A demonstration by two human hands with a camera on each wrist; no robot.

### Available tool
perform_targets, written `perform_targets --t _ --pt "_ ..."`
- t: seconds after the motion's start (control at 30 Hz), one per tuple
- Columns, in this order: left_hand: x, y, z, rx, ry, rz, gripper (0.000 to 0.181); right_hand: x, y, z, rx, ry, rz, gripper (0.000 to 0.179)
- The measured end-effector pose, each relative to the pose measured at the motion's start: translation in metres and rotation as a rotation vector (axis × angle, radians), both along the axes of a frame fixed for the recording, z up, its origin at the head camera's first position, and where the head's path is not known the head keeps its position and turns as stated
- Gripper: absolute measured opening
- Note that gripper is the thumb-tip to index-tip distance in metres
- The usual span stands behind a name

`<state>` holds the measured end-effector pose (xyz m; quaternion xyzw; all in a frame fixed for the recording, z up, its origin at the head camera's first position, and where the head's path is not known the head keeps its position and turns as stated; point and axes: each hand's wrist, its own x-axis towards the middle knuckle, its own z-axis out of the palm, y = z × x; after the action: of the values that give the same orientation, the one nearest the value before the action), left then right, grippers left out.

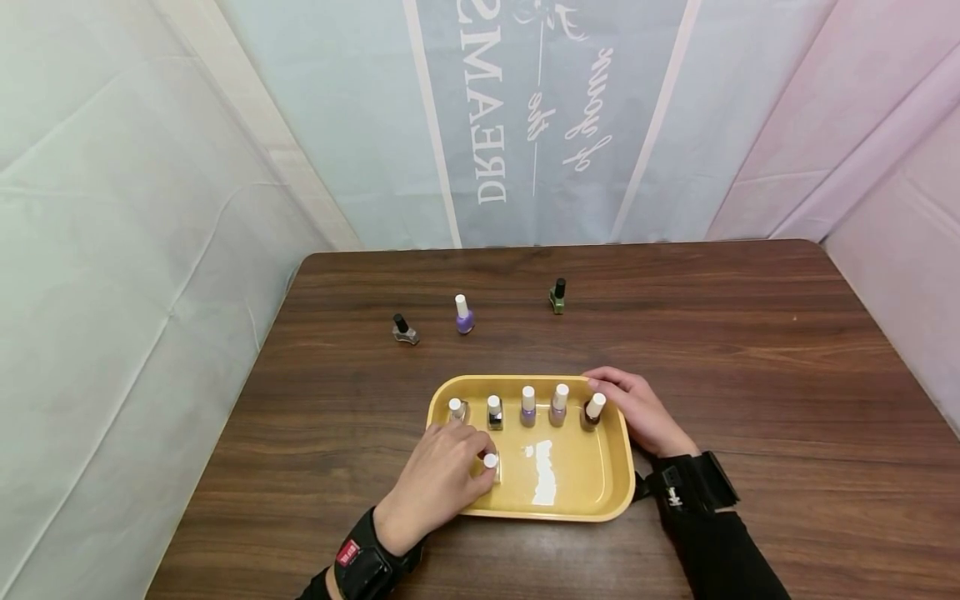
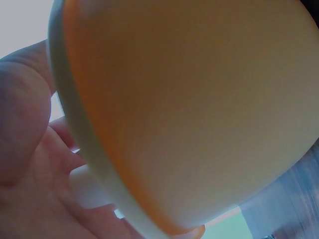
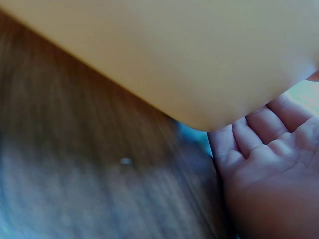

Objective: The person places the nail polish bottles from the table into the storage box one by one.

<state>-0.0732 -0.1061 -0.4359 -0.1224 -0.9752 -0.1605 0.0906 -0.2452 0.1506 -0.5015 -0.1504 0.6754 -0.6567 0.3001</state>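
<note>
My left hand [image 1: 447, 468] reaches over the left side of a yellow tray [image 1: 581, 508]. Its thumb and fingers pinch a white-capped nail polish bottle [image 1: 491, 462] inside the tray, the body mostly hidden; the white cap [image 2: 89, 186] shows past the rim in the left wrist view. My right hand [image 1: 643, 410] holds the tray's far right corner, thumb at the rim and fingers along the outside. Several white-capped bottles stand along the tray's far side: a clear one [image 1: 463, 411] beside my left fingers, a dark one [image 1: 495, 419], two lilac ones and a dark brown one [image 1: 589, 419].
Beyond the tray on the brown wooden table [image 1: 787, 350] are a black-capped greyish bottle [image 1: 406, 334], a white-capped purple bottle [image 1: 465, 320] and a black-capped green bottle [image 1: 557, 298]. A printed cloth [image 1: 570, 208] hangs behind the table, with pale curtains at both sides.
</note>
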Motion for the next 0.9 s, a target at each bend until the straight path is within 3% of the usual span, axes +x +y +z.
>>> perform_targets --t 0.9 --pt "0.002 0.0009 -0.0006 0.016 -0.03 0.011 0.011 0.0002 -0.0003 -0.0002 0.01 -0.003 -0.001 0.043"
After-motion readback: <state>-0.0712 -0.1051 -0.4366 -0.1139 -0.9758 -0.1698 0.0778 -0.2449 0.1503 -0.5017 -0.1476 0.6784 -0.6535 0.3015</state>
